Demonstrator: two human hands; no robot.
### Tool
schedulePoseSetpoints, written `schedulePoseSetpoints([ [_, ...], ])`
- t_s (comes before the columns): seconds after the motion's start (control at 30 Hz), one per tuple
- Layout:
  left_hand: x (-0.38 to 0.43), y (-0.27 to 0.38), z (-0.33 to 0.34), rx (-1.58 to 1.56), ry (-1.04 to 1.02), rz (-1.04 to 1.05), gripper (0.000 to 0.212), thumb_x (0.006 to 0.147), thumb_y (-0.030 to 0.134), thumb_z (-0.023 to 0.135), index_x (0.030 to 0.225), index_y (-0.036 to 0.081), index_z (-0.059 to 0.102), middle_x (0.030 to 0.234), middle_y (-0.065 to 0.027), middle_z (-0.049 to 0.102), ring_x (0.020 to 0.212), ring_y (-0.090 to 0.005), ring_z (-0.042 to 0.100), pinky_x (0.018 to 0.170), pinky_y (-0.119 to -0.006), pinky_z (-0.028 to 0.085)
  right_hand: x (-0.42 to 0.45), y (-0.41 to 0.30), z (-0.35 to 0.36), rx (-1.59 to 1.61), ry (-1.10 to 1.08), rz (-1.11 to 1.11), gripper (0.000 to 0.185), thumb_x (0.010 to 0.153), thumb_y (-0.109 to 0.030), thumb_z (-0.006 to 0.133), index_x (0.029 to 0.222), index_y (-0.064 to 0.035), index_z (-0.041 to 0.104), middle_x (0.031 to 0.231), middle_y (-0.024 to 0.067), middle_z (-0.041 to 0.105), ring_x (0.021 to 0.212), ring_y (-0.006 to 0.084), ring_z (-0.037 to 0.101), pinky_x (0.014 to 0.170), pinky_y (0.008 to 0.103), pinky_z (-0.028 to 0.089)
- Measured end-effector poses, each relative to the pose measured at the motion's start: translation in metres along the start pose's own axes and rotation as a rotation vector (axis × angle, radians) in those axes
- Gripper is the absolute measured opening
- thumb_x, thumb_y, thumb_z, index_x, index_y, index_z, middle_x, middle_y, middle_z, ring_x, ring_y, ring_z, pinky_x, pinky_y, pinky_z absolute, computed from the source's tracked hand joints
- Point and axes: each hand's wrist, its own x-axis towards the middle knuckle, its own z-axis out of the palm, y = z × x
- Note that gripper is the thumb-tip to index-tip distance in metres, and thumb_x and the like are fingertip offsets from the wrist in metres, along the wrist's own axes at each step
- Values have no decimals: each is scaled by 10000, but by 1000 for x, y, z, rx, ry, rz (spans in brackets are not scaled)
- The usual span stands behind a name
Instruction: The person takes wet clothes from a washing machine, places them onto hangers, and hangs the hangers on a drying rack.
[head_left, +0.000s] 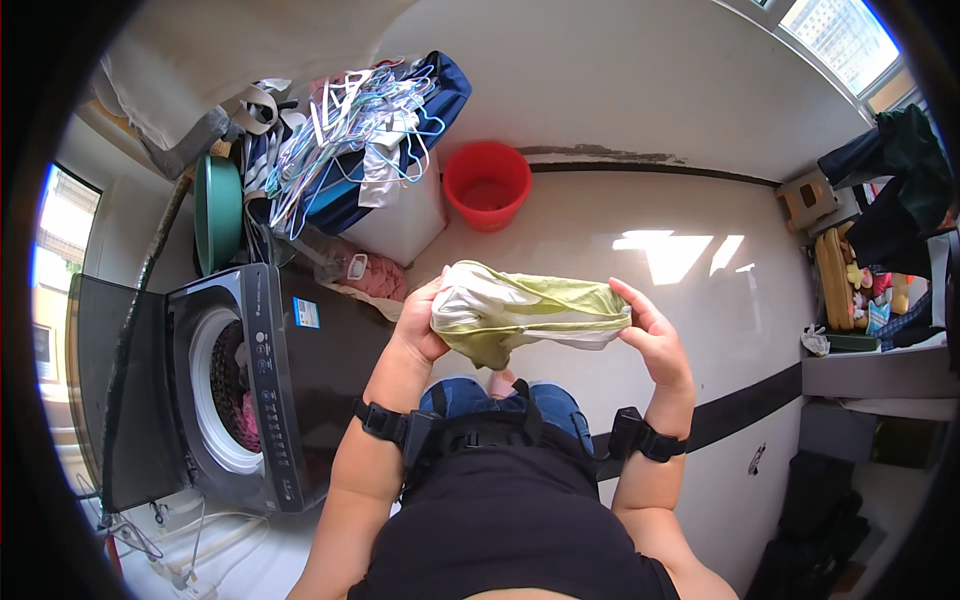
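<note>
A green and white cloth garment (525, 311) is stretched sideways between my hands, in front of my waist. My left hand (425, 319) grips its bunched left end. The other end is pinched by my right hand (651, 330) between thumb and fingers. To the left stands a top-loading washing machine (322, 382) with its lid raised; pink and other laundry (249, 416) shows inside the drum.
A red bucket (487, 187) stands by the wall. Many hangers (352, 135) lie heaped over a blue bag on a white container. A green basin (218, 214) leans behind the washer. Shelving with toys and dark clothes (900, 187) is at the right.
</note>
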Motion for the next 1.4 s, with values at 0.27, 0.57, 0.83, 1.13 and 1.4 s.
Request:
schedulePoseSetpoints([
  [0.27,-9,2,21,56,-172,-22,436,994,305,392,1284,-11,473,1225,-165,582,1096,-272,591,963,-422,467,28,3,53,-1099,92,11,567,780,-317,700,1243,-30,539,1193,203,583,1135,358,528,973,418,418],
  [0.57,-35,15,50,203,-366,170,698,820,287,668,1372,1,351,1282,-167,524,1160,-268,545,1000,-403,431,94,62,101,-839,-107,11,479,787,-199,637,1205,-16,492,1109,205,614,1078,349,566,911,413,449],
  [0.83,-51,25,27,152,-296,291,688,844,276,651,1409,59,326,1338,-139,486,1218,-291,492,1033,-447,392,100,95,70,-559,-146,789,414,898,-389,536,1112,-36,567,1006,138,675,971,271,645,823,399,500],
  [1.13,-30,16,21,208,-201,264,619,840,84,652,1381,64,351,1270,-120,535,1169,-239,542,979,-382,456,80,69,67,1200,-253,416,497,968,-330,337,1320,7,435,1322,196,504,1191,355,505,1035,488,376],
  [1.4,11,3,-36,1106,157,164,385,794,96,657,1129,17,485,1002,-73,613,886,-124,600,769,-275,493,74,31,59,1308,-296,250,501,907,-322,385,1192,62,534,1196,246,582,1104,403,559,1011,515,394],
])
